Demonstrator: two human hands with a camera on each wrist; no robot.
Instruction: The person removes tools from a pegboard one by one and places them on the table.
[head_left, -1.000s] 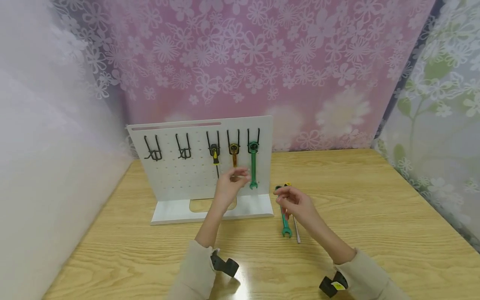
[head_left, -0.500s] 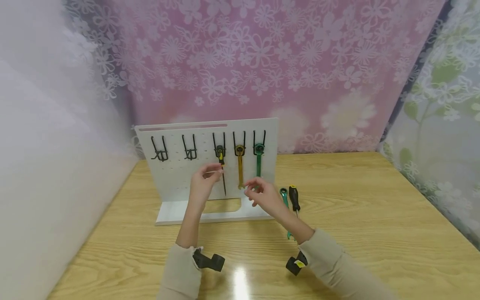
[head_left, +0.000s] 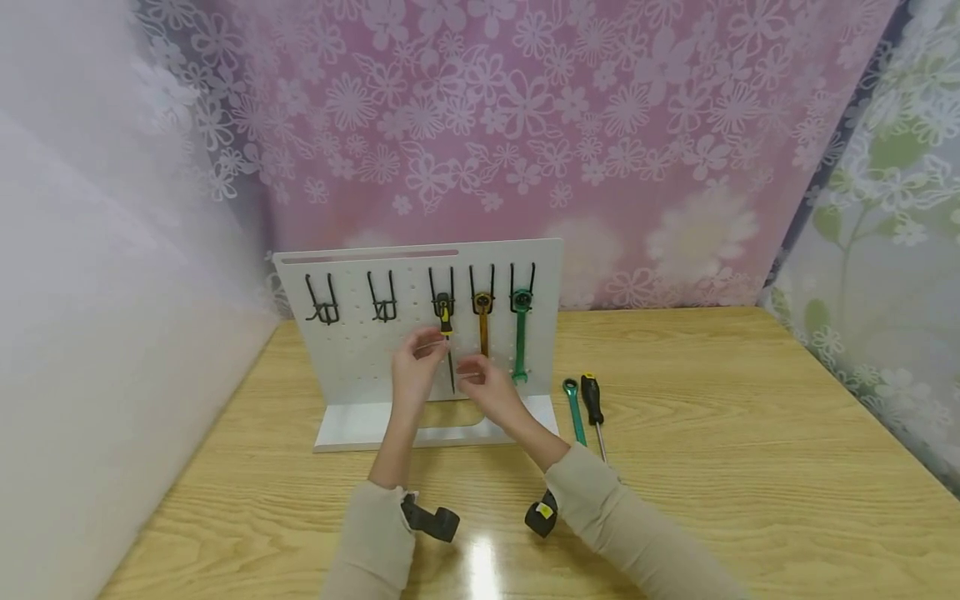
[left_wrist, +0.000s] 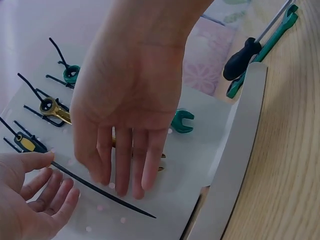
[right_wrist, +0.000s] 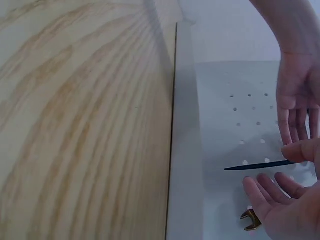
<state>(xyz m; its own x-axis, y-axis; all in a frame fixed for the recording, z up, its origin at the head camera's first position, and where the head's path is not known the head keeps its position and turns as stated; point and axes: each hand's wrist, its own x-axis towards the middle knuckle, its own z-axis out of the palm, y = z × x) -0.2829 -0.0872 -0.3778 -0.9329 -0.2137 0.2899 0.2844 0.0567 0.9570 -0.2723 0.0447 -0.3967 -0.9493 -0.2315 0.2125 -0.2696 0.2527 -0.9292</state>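
Observation:
A yellow-and-black screwdriver (head_left: 446, 321) hangs from a double hook on the white pegboard (head_left: 348, 358), its thin dark shaft pointing down. My left hand (head_left: 414, 371) is just left of that shaft; in the left wrist view its thumb tip overlaps the shaft just below the handle, with the fingers loosely bent. To the right of the shaft is my right hand (head_left: 491, 392), its fingers extended in the left wrist view. Neither hand grips anything. A gold combination wrench (head_left: 483, 329), its lower end hidden behind the right hand, and a green combination wrench (head_left: 521, 342) hang beside the screwdriver.
Two bare double hooks (head_left: 322, 310) are on the pegboard's left side. Right of its base, a second green wrench (head_left: 575, 408) and a black-handled screwdriver (head_left: 592, 400) lie on the wooden table (head_left: 712, 433). A pink floral curtain (head_left: 510, 125) hangs behind.
My right hand has moved left from above the tools on the table to beside the hanging screwdriver. The left hand has shifted left from in front of the gold wrench.

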